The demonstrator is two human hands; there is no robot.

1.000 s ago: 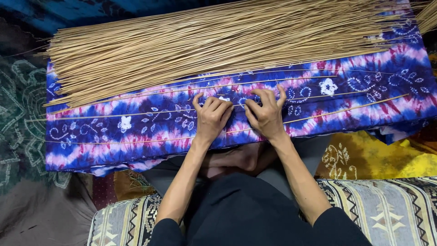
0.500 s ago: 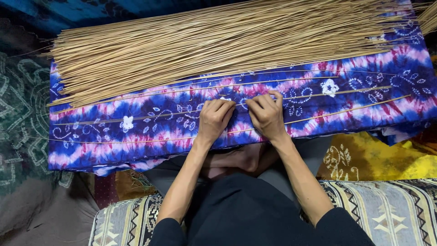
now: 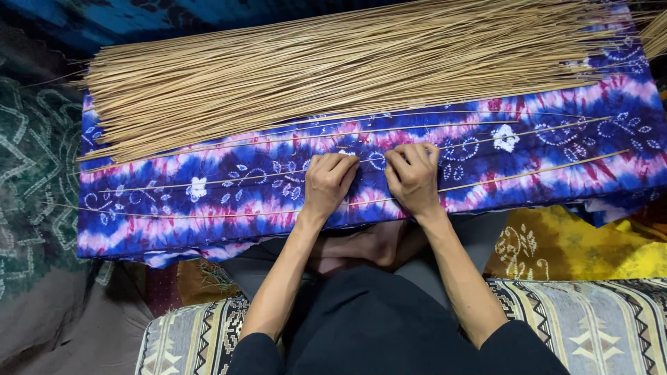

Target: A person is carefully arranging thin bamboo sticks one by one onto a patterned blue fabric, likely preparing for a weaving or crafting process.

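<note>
On the blue and pink cloth [image 3: 208, 208], the left hand [image 3: 328, 182] and right hand [image 3: 414, 177] curl tight, both pinching one thin stick [image 3: 528, 135] near the big stick pile [image 3: 313, 76].

The far heap of thin tan sticks [image 3: 347, 69] runs off the right and far picture edges. The blue, purple and pink tie-dyed cloth [image 3: 208, 201] is cut off at right. Curled fingertips of the left hand [image 3: 328, 182] and right hand [image 3: 413, 177] hide whatever they pinch.
</note>
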